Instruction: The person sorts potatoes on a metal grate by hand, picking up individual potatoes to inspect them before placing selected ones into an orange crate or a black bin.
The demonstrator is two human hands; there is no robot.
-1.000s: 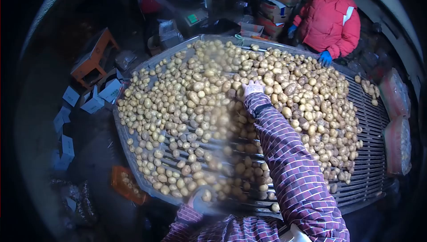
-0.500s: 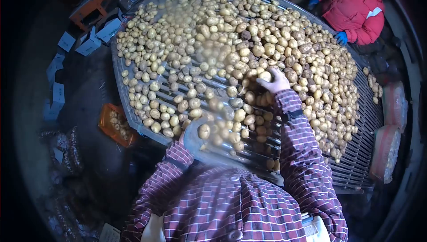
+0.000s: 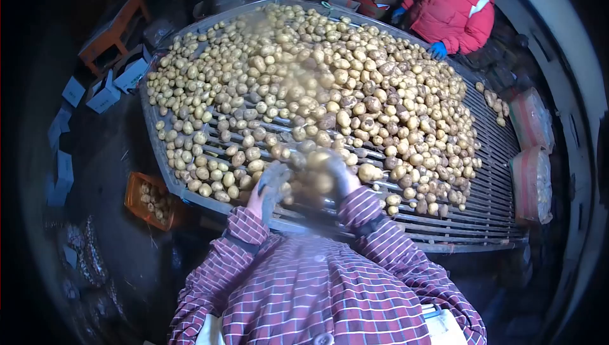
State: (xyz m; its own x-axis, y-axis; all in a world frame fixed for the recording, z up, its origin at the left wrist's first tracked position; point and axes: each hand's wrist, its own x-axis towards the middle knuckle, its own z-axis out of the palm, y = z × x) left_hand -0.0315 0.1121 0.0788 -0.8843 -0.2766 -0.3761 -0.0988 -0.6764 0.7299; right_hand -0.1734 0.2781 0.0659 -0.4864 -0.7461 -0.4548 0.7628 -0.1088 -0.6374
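Observation:
A large heap of potatoes (image 3: 393, 110) covers a slatted metal sorting table (image 3: 488, 174) in front of me. Close to its near edge, my left hand (image 3: 273, 185), in a grey glove, is cupped upright with its fingers extended beside several potatoes. My right hand (image 3: 342, 175), gloved too, is low over the slats to the right, its fingers smeared by motion. Blurred potatoes (image 3: 319, 179) lie between the two hands, right against the right hand's fingers; whether it grips any I cannot tell. A longish potato (image 3: 370, 172) sits just right of that hand.
A person in a red jacket (image 3: 453, 12) with blue gloves works at the far right edge. An orange crate (image 3: 136, 202) with potatoes stands at the left. Filled sacks (image 3: 531, 186) rest along the right side. Open cartons (image 3: 103, 96) and an orange stand (image 3: 114, 31) are at the back left.
My right hand has come back toward me and left from the heap, where it was around a potato. Potatoes now gather between my hands. The view has shifted, and the left hand stays at the near edge.

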